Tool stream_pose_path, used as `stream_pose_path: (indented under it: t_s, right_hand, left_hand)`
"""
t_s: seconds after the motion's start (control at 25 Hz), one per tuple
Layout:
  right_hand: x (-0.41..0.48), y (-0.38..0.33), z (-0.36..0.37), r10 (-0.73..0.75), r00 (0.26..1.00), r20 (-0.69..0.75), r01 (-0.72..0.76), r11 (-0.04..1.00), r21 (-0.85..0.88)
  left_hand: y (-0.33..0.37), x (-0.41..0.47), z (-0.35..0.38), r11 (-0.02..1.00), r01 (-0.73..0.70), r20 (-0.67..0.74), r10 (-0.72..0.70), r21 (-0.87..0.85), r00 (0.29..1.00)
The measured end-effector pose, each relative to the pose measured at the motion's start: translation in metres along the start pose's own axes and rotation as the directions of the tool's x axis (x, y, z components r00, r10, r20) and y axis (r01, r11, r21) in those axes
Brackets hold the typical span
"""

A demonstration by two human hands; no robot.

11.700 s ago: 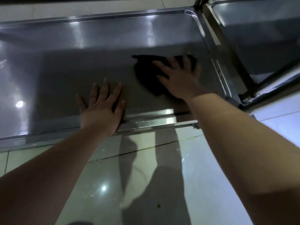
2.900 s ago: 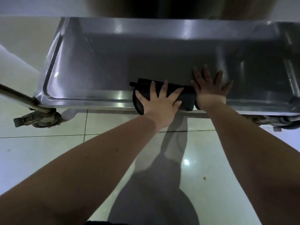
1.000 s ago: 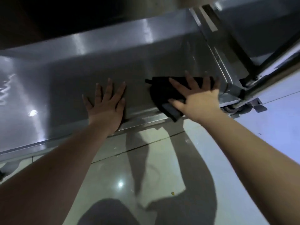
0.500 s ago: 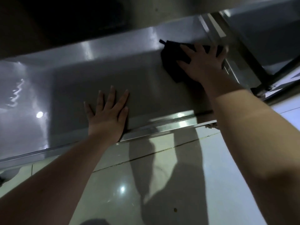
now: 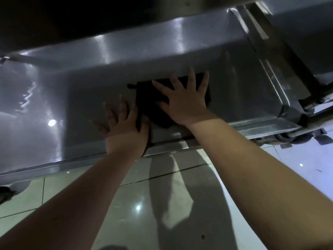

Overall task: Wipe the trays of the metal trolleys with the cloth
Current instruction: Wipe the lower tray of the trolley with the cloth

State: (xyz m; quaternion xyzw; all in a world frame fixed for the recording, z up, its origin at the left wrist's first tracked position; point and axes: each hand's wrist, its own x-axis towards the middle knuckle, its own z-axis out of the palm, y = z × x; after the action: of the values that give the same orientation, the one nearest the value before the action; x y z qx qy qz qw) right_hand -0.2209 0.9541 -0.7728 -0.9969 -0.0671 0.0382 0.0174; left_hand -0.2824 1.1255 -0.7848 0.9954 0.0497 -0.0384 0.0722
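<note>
The metal trolley's low tray [image 5: 72,109] fills the upper half of the view, a shallow steel pan with a raised rim; its near edge runs along the tiled floor [image 5: 180,204], its far wall rises under a dark shelf above, and its right end curves up beside the frame post [image 5: 266,44]; a second trolley [image 5: 306,18] stands just beyond that post, at the top right corner of the view; below the tray's near right corner a castor [image 5: 288,138] shows, partly hidden.

The dark cloth [image 5: 149,98] lies flat on the tray floor, right of the middle and closer to the far wall than to the near edge; the right hand [image 5: 183,103] presses on it with the fingers [image 5: 191,78] spread and straight, palm down, not clenched around the fabric; the left hand [image 5: 124,129] lies just beside it, also flat and splayed, its heel at the near edge and its thumb side touching or overlapping the cloth's left border; which of the two I cannot tell.

The step in hand looks like the wiping of this tray's floor, with the right end being worked; the left stretch, where light glares, may yet need passes, though whether it is clean cannot be seen; the next move calls for steady downward pressure while the cloth slides, and for keeping it flat so it does not bunch against the rim.
</note>
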Motion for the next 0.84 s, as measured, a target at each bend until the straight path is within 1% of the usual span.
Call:
stream_pose_path:
  t_s: [0.04, 0.16, 0.24, 0.28, 0.4, 0.44, 0.48, 0.52, 0.56, 0.6, 0.64, 0.68, 0.72, 0.76, 0.8, 0.84]
  right_hand:
    - [0.029, 0.000, -0.003, 0.036, 0.999, -0.003, -0.036, 0.999, 0.002]
    - [0.100, 0.002, -0.017, 0.145, 0.986, 0.078, -0.148, 0.989, 0.023]
    - [0.107, 0.001, -0.022, 0.154, 0.983, 0.101, -0.159, 0.986, 0.045]
    - [0.093, 0.000, -0.021, 0.128, 0.988, 0.085, -0.133, 0.990, 0.055]
    - [0.006, 0.017, 0.005, 0.010, 0.998, -0.064, -0.009, 1.000, 0.017]
    - [-0.023, 0.038, 0.011, -0.004, 0.998, -0.067, 0.004, 1.000, -0.003]
    - [-0.045, 0.066, 0.012, 0.018, 0.999, -0.045, -0.019, 1.000, -0.023]
    - [-0.058, 0.097, 0.008, 0.087, 0.996, -0.010, -0.087, 0.996, -0.027]
    - [-0.066, 0.126, 0.003, 0.193, 0.981, 0.029, -0.192, 0.981, -0.027]
    - [-0.072, 0.146, -0.002, 0.303, 0.951, 0.060, -0.303, 0.953, -0.024]
    - [-0.077, 0.154, -0.004, 0.396, 0.915, 0.083, -0.395, 0.918, -0.025]
    - [-0.081, 0.149, -0.004, 0.449, 0.888, 0.094, -0.448, 0.893, -0.033]
    - [-0.084, 0.130, -0.003, 0.461, 0.883, 0.093, -0.459, 0.888, -0.043]
    - [-0.087, 0.101, -0.002, 0.441, 0.893, 0.089, -0.437, 0.897, -0.058]
    - [-0.090, 0.066, 0.000, 0.391, 0.917, 0.083, -0.387, 0.920, -0.060]
    - [-0.089, 0.027, 0.001, 0.320, 0.944, 0.086, -0.316, 0.947, -0.052]
  left_hand:
    - [0.001, 0.000, 0.000, 1.000, -0.006, 0.000, 0.006, -0.010, 1.000]
    - [0.002, 0.002, 0.000, 0.999, -0.031, 0.019, 0.031, -0.014, 0.999]
    - [0.002, 0.006, 0.001, 0.999, -0.035, 0.040, 0.034, 0.019, 0.999]
    - [0.001, 0.008, 0.001, 0.999, -0.032, 0.057, 0.030, 0.039, 0.998]
    - [0.001, 0.010, 0.004, 0.998, -0.032, 0.063, 0.029, 0.054, 0.998]
    - [0.000, 0.009, 0.006, 0.998, -0.037, 0.052, 0.034, 0.057, 0.998]
    - [0.000, 0.008, 0.007, 0.997, -0.044, 0.043, 0.041, 0.063, 0.998]
    - [0.001, 0.009, 0.007, 0.997, -0.051, 0.038, 0.049, 0.065, 0.998]
    - [0.001, 0.009, 0.006, 0.996, -0.055, 0.046, 0.052, 0.064, 0.998]
    - [0.002, 0.009, 0.007, 0.996, -0.053, 0.061, 0.049, 0.068, 0.997]
    - [0.002, 0.010, 0.006, 0.996, -0.052, 0.074, 0.047, 0.072, 0.996]
    - [0.003, 0.011, 0.005, 0.998, -0.047, 0.074, 0.043, 0.047, 0.996]
    - [0.002, 0.012, 0.002, 0.999, -0.041, 0.066, 0.042, -0.017, 0.997]
    - [0.000, 0.011, -0.003, 0.984, -0.025, 0.030, 0.031, -0.177, 0.999]
    - [-0.003, 0.010, -0.010, 0.908, -0.018, -0.049, -0.003, -0.419, 0.999]
    - [-0.009, 0.007, -0.017, 0.746, -0.026, -0.130, -0.082, -0.666, 0.988]
